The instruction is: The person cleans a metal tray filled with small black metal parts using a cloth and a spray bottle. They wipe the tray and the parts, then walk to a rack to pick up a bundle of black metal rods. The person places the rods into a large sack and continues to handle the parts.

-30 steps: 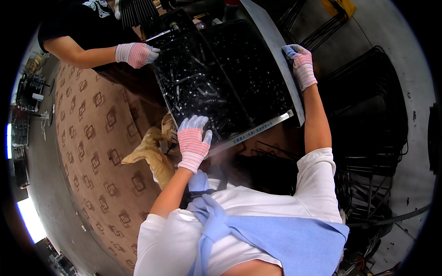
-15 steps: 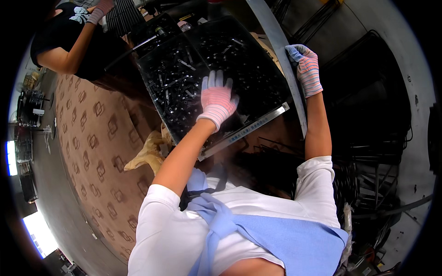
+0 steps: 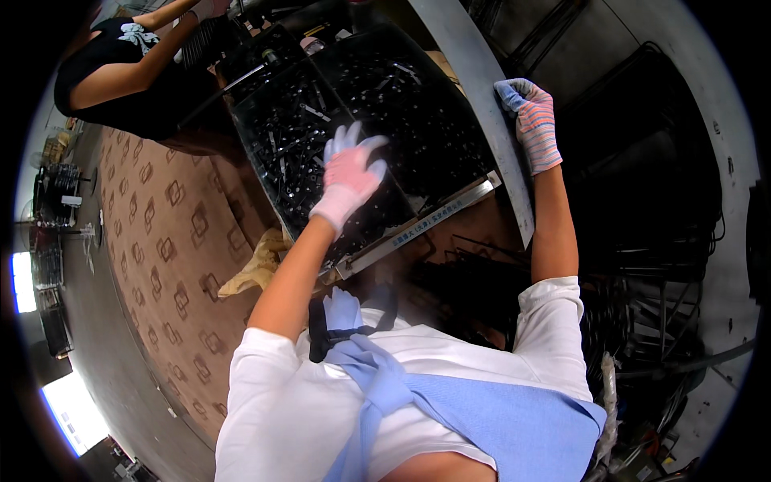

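My left hand [image 3: 352, 169], in a pink and grey knit glove, is over the black tabletop [image 3: 418, 120], its fingers apart and slightly blurred. Whether it touches the surface I cannot tell. Small metal pieces [image 3: 309, 112] lie scattered there, thickest to the left and beyond this hand. On the right, my right hand [image 3: 530, 112] wears a striped glove and is closed at the outer edge of a long grey metal strip [image 3: 478, 76]. The strip runs along the table's right side, its pointed lower end near my right forearm. The fingertips at its edge are partly hidden.
A pale metal bar with lettering [image 3: 422, 223] edges the table's near side. Yellowish cloth [image 3: 257, 265] hangs by the near left corner. Another person [image 3: 120, 80] in black works at the far left. Black frames [image 3: 642, 161] stack on the right; patterned carpet [image 3: 161, 241] spreads left.
My left hand has swept left across the tabletop. The grey strip shows more of its flat face, while my right hand stays nearly in place. The other person's arms have shifted.
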